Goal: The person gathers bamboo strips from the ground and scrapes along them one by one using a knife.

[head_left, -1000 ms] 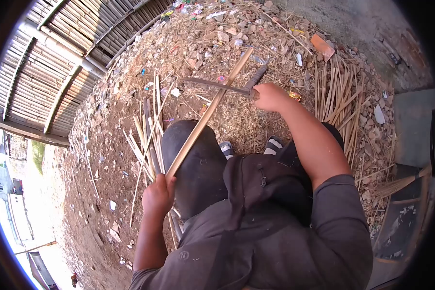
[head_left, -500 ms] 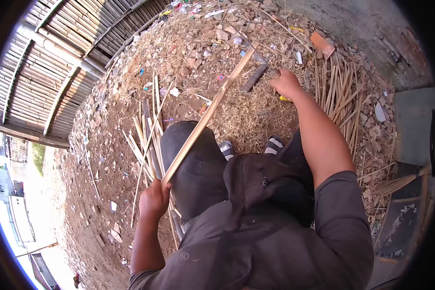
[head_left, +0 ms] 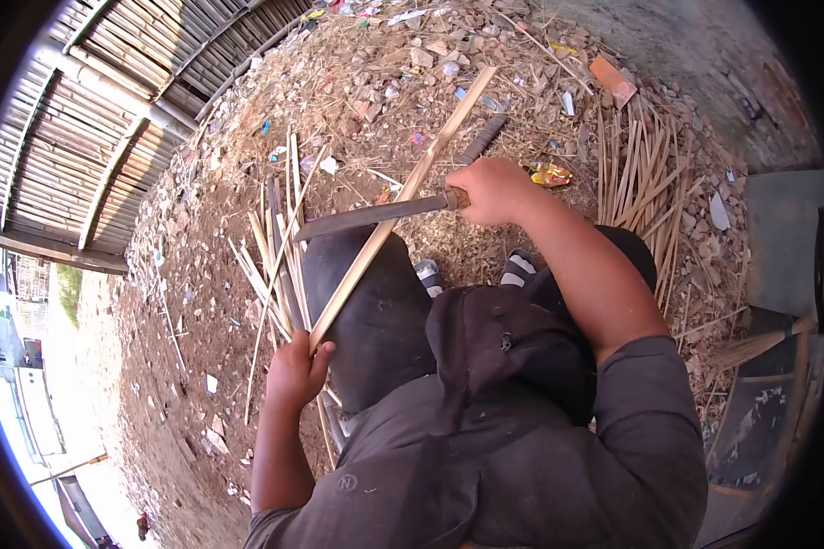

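Observation:
A long pale bamboo strip (head_left: 417, 174) slants over my left thigh, its near end gripped in my left hand (head_left: 296, 369). My right hand (head_left: 496, 194) is wrapped round the wooden handle of a long dark blade (head_left: 375, 216). That blade lies across the strip at about its middle, the tip pointing left above my left knee. Just beyond my right hand, a dark wrapped handle (head_left: 482, 139) rests on the ground under the strip's far part.
Thin bamboo strips (head_left: 279, 242) are bunched left of my left knee. A larger pile of split strips (head_left: 645, 169) lies at the right, near an orange brick (head_left: 612, 80). A bamboo fence (head_left: 101, 119) stands at the upper left. Stones and litter cover the ground.
My right hand has come from beyond the strip's right side back toward me and left, bringing the blade down across the strip. My left hand keeps its hold on the near end.

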{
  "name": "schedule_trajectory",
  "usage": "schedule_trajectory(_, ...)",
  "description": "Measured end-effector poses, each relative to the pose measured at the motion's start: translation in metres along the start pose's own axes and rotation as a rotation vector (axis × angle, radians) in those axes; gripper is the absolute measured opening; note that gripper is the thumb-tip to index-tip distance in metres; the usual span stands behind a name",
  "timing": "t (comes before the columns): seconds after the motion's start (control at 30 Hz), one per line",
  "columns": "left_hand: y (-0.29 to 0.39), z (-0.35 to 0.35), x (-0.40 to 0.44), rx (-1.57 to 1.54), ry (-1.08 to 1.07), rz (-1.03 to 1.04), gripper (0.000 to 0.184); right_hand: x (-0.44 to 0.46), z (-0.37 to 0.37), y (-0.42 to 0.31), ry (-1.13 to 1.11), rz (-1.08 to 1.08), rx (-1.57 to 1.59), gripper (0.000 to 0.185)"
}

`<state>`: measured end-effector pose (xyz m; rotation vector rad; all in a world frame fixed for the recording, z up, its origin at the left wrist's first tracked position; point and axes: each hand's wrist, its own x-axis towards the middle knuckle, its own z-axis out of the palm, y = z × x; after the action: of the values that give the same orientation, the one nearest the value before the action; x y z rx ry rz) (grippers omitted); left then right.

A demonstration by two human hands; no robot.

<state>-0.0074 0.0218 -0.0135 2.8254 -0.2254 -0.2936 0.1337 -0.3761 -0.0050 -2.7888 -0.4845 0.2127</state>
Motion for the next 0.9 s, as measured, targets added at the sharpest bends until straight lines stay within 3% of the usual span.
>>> schedule_trajectory(0.1, -0.012, 0.008, 0.007, -0.040, -0.004, 0.009, 0.040, 0.012, 0.026, 0.037, 0.176, 0.076, 0.289, 0.024)
schedule_trajectory(0.2, -0.005, -0.001, 0.006, -0.043, -0.021, -0.004, 0.038, 0.012, 0.026, 0.050, 0.220, 0.149, 0.172, 0.026)
schedule_trajectory(0.3, -0.002, -0.003, 0.006, -0.071, -0.033, -0.015, 0.035, -0.001, 0.008, 0.022, 0.083, 0.086, 0.024, 0.027)
schedule_trajectory(0.4, -0.004, -0.003, 0.006, -0.165, -0.067, -0.025, 0.032, -0.001, 0.014, 0.019, 0.096, -0.062, -0.008, 0.027)
schedule_trajectory(0.43, -0.008, -0.002, 0.005, -0.212, -0.091, -0.036, 0.031, 0.008, 0.026, 0.039, 0.056, 0.026, 0.146, 0.028)
schedule_trajectory(0.53, -0.007, -0.009, 0.008, -0.190, -0.082, -0.039, 0.030, 0.027, 0.043, 0.088, 0.239, 0.436, 0.472, 0.030)
schedule_trajectory(0.63, -0.007, -0.014, 0.007, -0.212, -0.131, -0.076, 0.030, 0.013, 0.022, 0.086, 0.275, 0.439, 0.436, 0.030)
schedule_trajectory(0.77, -0.015, -0.006, 0.011, -0.290, -0.203, -0.058, 0.028, 0.003, 0.019, 0.044, 0.190, 0.120, 0.209, 0.028)
schedule_trajectory(0.9, -0.023, -0.007, 0.013, -0.470, -0.311, -0.098, 0.027, 0.001, 0.011, 0.017, 0.043, -0.039, 0.074, 0.030)
